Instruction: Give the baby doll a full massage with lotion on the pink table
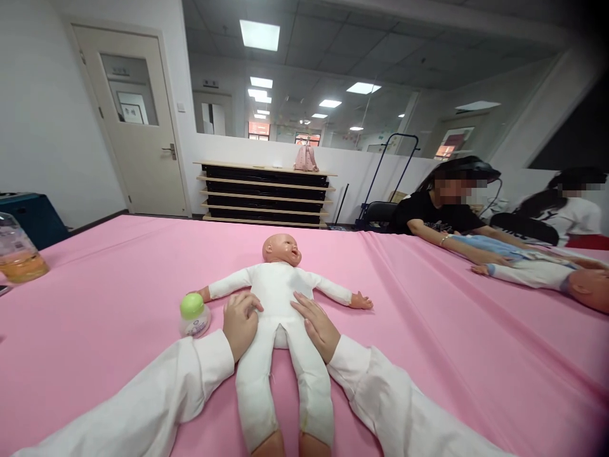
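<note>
On the pink cloth a baby doll (278, 295) with a white fabric body lies on its back, arms spread, head away from me and turned to the right. My left hand (241, 322) rests against the left side of its waist, fingers curled a little and apart, gripping nothing. Flat on the right side of the belly lies my right hand (316, 324), its fingers stretched out. A small jar (195, 317) with a round green lid stands just left of my left hand, close to the doll's hand.
A bottle of amber liquid (21, 254) stands at the table's left edge. To the right, a person in black (442, 209) handles another doll (533, 270) on the same pink cloth (404, 355). Behind the table are a low shelf (266, 184) and a folded trolley (387, 171).
</note>
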`<action>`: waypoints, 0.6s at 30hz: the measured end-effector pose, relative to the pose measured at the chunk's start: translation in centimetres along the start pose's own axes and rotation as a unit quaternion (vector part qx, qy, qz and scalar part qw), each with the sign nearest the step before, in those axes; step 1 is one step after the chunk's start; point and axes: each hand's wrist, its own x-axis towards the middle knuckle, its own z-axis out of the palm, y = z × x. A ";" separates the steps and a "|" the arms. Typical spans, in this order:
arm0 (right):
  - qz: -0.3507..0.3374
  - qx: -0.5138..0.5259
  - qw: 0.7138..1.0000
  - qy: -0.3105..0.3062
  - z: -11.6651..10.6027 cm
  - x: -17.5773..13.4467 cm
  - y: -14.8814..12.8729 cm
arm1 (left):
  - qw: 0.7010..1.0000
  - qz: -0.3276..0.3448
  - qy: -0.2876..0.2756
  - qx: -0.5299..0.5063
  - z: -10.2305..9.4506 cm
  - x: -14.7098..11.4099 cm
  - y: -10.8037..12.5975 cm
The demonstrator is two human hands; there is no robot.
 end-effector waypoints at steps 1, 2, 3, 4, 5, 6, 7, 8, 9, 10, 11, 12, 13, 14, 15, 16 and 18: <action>0.002 0.004 1.000 0.000 0.0 0.0 0.0 | 1.000 -0.016 -0.004 -0.022 0.0 -0.3 0.3; 0.004 0.008 1.000 -0.002 -0.1 0.1 0.0 | 0.999 -0.026 -0.013 -0.042 0.1 -0.6 0.6; 0.008 0.012 1.000 -0.005 -0.2 0.1 0.0 | 0.998 -0.032 -0.027 -0.057 0.1 -0.8 0.9; 0.012 0.016 1.000 -0.009 -0.2 0.2 0.1 | 0.996 -0.036 -0.042 -0.065 0.0 -0.8 1.1; 0.017 0.020 1.000 -0.012 -0.3 0.2 0.1 | 0.995 -0.037 -0.058 -0.066 -0.1 -0.8 1.3; 0.022 0.024 0.999 -0.014 -0.4 0.3 0.1 | 0.995 -0.034 -0.075 -0.063 -0.2 -0.7 1.4; 0.027 0.027 0.999 -0.015 -0.4 0.3 0.2 | 0.994 -0.026 -0.091 -0.059 -0.2 -0.5 1.4; 0.031 0.030 0.999 -0.016 -0.5 0.4 0.2 | 0.993 -0.013 -0.104 -0.055 -0.3 -0.3 1.3; 0.033 0.032 0.999 -0.017 -0.5 0.5 0.3 | 0.992 0.002 -0.112 -0.052 -0.4 -0.1 1.2; 0.034 0.034 0.999 -0.017 -0.5 0.5 0.4 | 0.992 0.018 -0.118 -0.050 -0.4 0.1 1.0; 0.033 0.036 0.999 -0.017 -0.5 0.5 0.4 | 0.991 0.031 -0.122 -0.049 -0.4 0.3 0.8; 0.032 0.037 0.999 -0.016 -0.4 0.5 0.4 | 0.990 0.040 -0.125 -0.049 -0.4 0.4 0.7; 0.032 0.039 0.999 -0.015 -0.4 0.5 0.5 | 0.990 0.046 -0.125 -0.050 -0.3 0.5 0.5; 0.033 0.040 0.999 -0.014 -0.3 0.5 0.5 | 0.990 0.049 -0.123 -0.051 -0.3 0.5 0.4; 0.035 0.040 0.999 -0.013 -0.3 0.4 0.5 | 0.990 0.051 -0.122 -0.052 -0.2 0.5 0.3; 0.036 0.041 0.998 -0.012 -0.3 0.4 0.5 | 0.990 0.053 -0.122 -0.053 -0.2 0.5 0.2; 0.039 0.040 0.998 -0.012 -0.2 0.4 0.4 | 0.989 0.055 -0.124 -0.056 -0.2 0.4 0.2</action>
